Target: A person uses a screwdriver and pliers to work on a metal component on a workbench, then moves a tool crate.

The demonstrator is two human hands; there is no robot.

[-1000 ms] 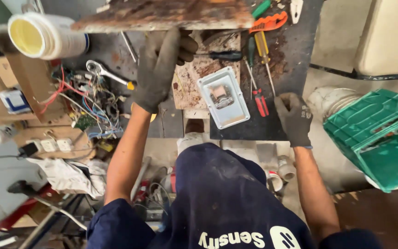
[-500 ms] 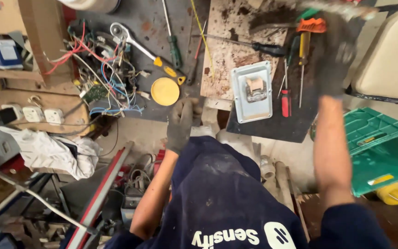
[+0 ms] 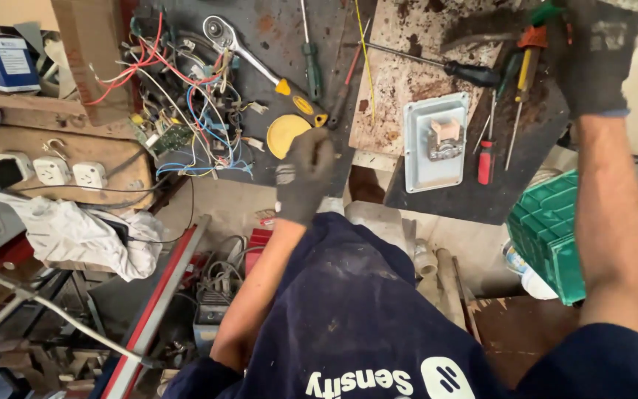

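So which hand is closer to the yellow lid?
Left. The left hand, gloved, sits just below and beside the yellow lid, its fingertips at the rim. The right hand is far off at the bench's right, by the screwdrivers.

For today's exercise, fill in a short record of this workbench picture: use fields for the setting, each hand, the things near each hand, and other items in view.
Setting: cluttered dark workbench seen from above
Left hand: gloved, at the bench's front edge, grip state unclear
Near left hand: yellow round lid, ratchet wrench, tangle of coloured wires
Right hand: gloved, raised at the far right of the bench, grip unclear
Near right hand: screwdrivers, grey metal plate
Other: green crate, white cloth
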